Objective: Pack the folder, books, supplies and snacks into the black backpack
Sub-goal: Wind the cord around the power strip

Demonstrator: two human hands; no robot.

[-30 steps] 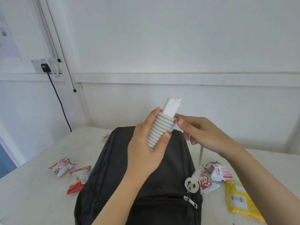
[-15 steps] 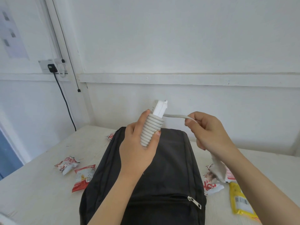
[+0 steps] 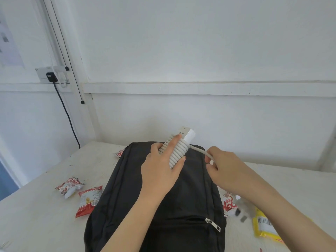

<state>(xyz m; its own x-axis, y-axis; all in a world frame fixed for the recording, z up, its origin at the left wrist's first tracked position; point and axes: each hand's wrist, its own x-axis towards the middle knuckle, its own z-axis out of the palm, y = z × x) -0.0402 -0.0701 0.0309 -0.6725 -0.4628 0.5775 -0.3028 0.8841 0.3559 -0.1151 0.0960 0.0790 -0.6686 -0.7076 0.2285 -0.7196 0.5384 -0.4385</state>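
Head view: left hand (image 3: 160, 171) grips the cord-wrapped power strip (image 3: 187, 134) at centre frame above the black backpack (image 3: 127, 188), long axis slanting upper right; right hand (image 3: 227, 171), just beside, pinches the loose cord (image 3: 200, 150).

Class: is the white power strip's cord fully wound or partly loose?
Partly loose. Most of the cord coils round the power strip in the left hand; its free end runs to the right hand.
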